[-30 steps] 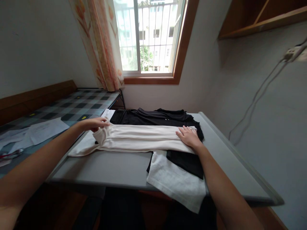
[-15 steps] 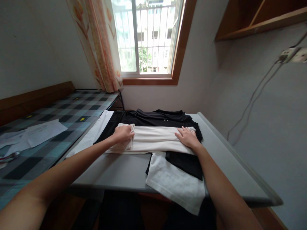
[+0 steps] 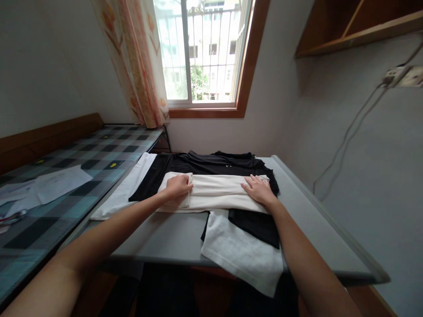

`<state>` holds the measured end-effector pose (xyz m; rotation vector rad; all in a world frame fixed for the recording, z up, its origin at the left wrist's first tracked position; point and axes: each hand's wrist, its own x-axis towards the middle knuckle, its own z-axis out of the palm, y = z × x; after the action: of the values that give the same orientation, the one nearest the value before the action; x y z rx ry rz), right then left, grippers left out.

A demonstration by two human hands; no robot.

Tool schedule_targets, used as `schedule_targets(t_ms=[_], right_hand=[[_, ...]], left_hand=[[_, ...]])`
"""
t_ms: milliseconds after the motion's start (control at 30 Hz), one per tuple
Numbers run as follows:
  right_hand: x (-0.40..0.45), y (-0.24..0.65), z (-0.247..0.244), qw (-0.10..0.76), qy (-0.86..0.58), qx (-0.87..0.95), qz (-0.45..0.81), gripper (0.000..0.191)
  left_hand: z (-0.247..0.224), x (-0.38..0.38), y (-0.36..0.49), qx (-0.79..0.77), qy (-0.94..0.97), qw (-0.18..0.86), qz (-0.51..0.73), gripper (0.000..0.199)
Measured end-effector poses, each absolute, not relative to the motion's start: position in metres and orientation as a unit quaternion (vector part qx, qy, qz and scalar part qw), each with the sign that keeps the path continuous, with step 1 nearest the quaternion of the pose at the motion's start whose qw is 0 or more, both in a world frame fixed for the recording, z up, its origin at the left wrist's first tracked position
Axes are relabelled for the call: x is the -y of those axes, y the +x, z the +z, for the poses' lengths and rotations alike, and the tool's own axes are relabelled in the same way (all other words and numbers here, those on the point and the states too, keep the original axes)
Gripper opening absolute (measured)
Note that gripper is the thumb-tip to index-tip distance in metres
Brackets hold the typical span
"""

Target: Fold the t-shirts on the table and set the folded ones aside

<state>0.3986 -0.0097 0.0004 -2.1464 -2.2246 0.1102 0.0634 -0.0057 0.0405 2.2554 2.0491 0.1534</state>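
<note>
Grey table [image 3: 152, 237] across the middle of my view, clothes spread on it; checked bed [image 3: 79, 154] along its left; barred window [image 3: 211, 66] beyond, patterned curtain [image 3: 139, 66] at its left; wooden shelf [image 3: 360, 33] high on the right wall.

Black garment [image 3: 205, 163] rumpled over the far half of the table, small light mark on its front; cream garment [image 3: 214, 189] lies lengthwise in front, overlapping it, left end doubled back over itself; pale grey cloth [image 3: 241, 251] sticks out from under its near side, hanging over the near table edge; white cloth [image 3: 122, 189] on the table's left end; papers [image 3: 62, 182] on the bed; black piece [image 3: 256, 223] between cream garment and pale grey cloth.

I see 2 hands; left hand [image 3: 178, 187] closed on the doubled end of the cream garment; right hand [image 3: 259, 190] spread wide, palm down, near its right end, fingers touching the fabric; wall socket [image 3: 393, 75] at far right, cable [image 3: 346, 134] hanging.
</note>
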Motion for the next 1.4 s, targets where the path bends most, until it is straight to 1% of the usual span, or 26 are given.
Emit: schedule_targets(t_ms=[67, 200, 233, 400, 500, 567, 633, 700, 800, 900, 1067, 1167, 1267, 1400], right_hand=[[0.010, 0.399, 0.000, 0.026, -0.693, 0.720, 0.038, 0.061], [0.009, 0.399, 0.000, 0.026, -0.693, 0.720, 0.039, 0.061], [0.009, 0.399, 0.000, 0.026, -0.693, 0.719, 0.040, 0.061], [0.010, 0.398, 0.002, 0.026, -0.695, 0.718, 0.044, 0.061], [0.010, 0.398, 0.002, 0.026, -0.694, 0.718, 0.045, 0.061], [0.010, 0.398, 0.001, 0.025, -0.694, 0.718, 0.045, 0.061], [0.009, 0.399, 0.001, 0.024, -0.694, 0.718, 0.043, 0.062], [0.009, 0.399, 0.001, 0.024, -0.694, 0.718, 0.038, 0.062], [0.009, 0.399, 0.000, 0.027, -0.694, 0.719, 0.035, 0.062], [0.009, 0.398, 0.000, 0.025, -0.695, 0.718, 0.034, 0.061], [0.009, 0.398, -0.001, 0.022, -0.697, 0.715, 0.035, 0.061], [0.008, 0.399, -0.002, 0.023, -0.696, 0.716, 0.032, 0.060], [0.008, 0.400, -0.002, 0.023, -0.694, 0.719, 0.031, 0.061], [0.008, 0.400, -0.002, 0.021, -0.693, 0.720, 0.031, 0.061]], left_hand=[[0.037, 0.006, 0.066, -0.673, 0.736, 0.038, 0.058, 0.026], [0.037, 0.003, 0.064, -0.652, 0.751, 0.061, 0.090, 0.043], [0.038, 0.003, 0.062, -0.639, 0.759, 0.064, 0.105, 0.045], [0.045, 0.001, 0.044, -0.546, 0.823, 0.032, 0.153, 0.030], [0.049, -0.001, 0.026, -0.486, 0.860, 0.060, 0.143, 0.030], [0.048, -0.002, 0.013, -0.466, 0.870, 0.083, 0.137, 0.034], [0.042, -0.001, 0.002, -0.460, 0.874, 0.080, 0.132, 0.036], [0.032, 0.004, -0.006, -0.460, 0.879, 0.052, 0.116, 0.042], [0.016, 0.015, -0.011, -0.458, 0.886, 0.003, 0.078, 0.059], [0.010, 0.021, -0.011, -0.448, 0.892, -0.017, 0.052, 0.066], [0.017, 0.016, -0.007, -0.445, 0.895, -0.011, 0.021, 0.067], [0.020, 0.016, 0.004, -0.458, 0.888, -0.008, 0.036, 0.065], [0.021, 0.021, 0.023, -0.482, 0.873, -0.023, 0.070, 0.060], [0.027, 0.031, 0.050, -0.571, 0.813, -0.065, 0.098, 0.050]])
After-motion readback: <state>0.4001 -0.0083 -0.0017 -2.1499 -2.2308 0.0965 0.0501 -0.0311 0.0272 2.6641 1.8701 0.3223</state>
